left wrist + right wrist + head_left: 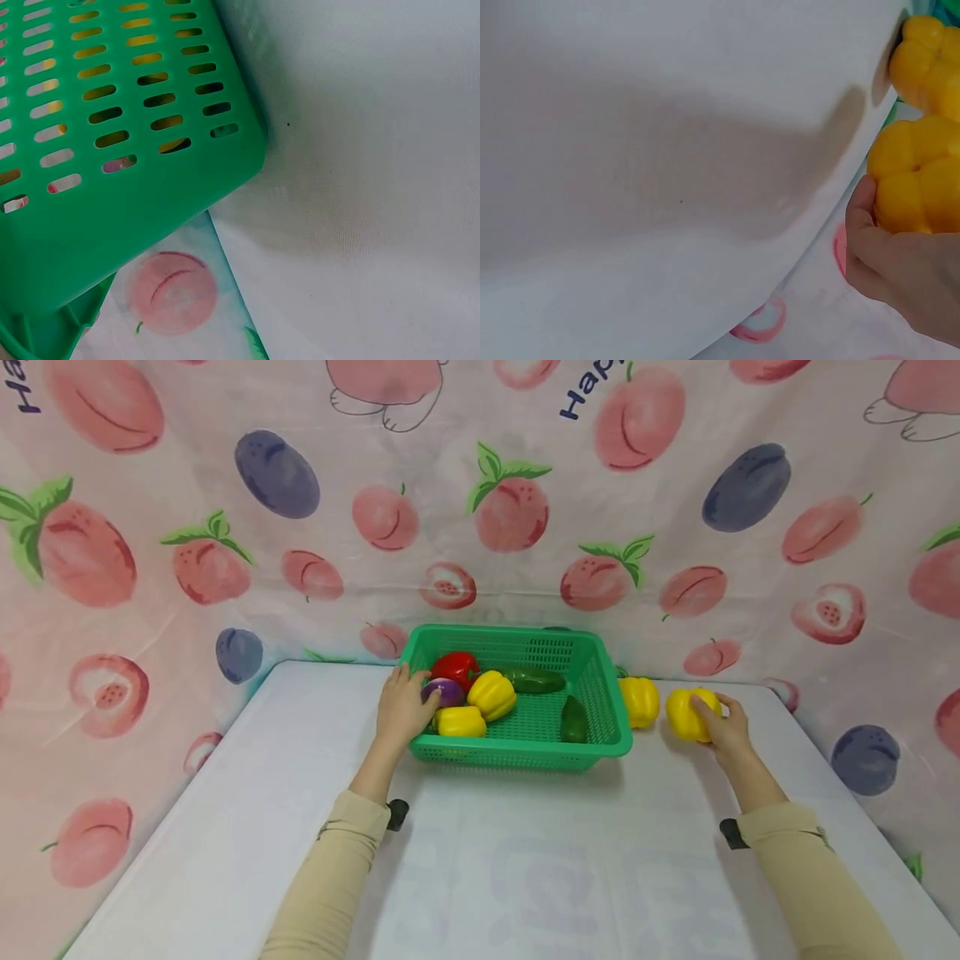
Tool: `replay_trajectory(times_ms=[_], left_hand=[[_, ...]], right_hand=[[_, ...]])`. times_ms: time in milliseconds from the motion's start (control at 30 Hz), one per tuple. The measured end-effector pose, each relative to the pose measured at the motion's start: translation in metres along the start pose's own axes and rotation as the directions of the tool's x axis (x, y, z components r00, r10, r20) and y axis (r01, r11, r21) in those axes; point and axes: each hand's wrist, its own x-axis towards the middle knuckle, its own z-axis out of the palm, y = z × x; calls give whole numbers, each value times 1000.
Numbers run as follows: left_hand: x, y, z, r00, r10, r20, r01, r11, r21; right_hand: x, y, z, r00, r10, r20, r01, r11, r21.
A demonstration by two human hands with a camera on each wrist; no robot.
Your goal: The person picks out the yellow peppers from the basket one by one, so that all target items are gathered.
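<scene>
At the right, my right hand (pixel 729 727) grips a yellow bell pepper (pixel 688 715) between thumb and fingers, just above the table. In the right wrist view, the held pepper (pixel 911 176) shows its lobed end. Another yellow bell pepper (pixel 641 702) lies between it and the green plastic basket (pixel 517 750). My left hand (pixel 403 708) holds the basket's left rim, its thumb over the inside near a purple eggplant (pixel 447 692). Some of its fingers are hidden. Inside the basket also lie a red bell pepper (pixel 454 670) and two yellow bell peppers (pixel 492 695).
Two dark green vegetables, perhaps cucumbers, lie in the basket: one at the back (pixel 536 681), one near the right wall (pixel 574 722). The white table (pixel 495 860) meets a fruit-print cloth (pixel 480 560) behind and at both sides. Part of something dark shows behind the basket.
</scene>
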Motion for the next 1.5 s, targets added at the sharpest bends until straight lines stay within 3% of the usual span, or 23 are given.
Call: replay_trajectory(times_ms=[367,700,900,1133,1300,1500], left_hand=[[0,-1,0,1000,6,-20,-6,1000,2],[-1,0,2,1000,3,-27,-3,1000,10],[-1,1,-1,999,-3,-32,3,1000,-4],[-2,1,1,1000,-7,-18,8,1000,4],[-2,0,2,1000,-4,-23,4,1000,12],[0,-1,1,1000,1,-27,0,1000,17]], right_hand=[[15,-2,10,999,1,-42,-6,991,-130],[22,-4,20,992,-27,-127,9,991,-137],[27,-5,25,989,3,-149,-28,985,-168],[26,-6,29,988,7,-152,-45,968,-245],[25,-9,33,990,-31,-140,-10,960,-281],[31,-11,37,994,-74,-81,38,926,-377]])
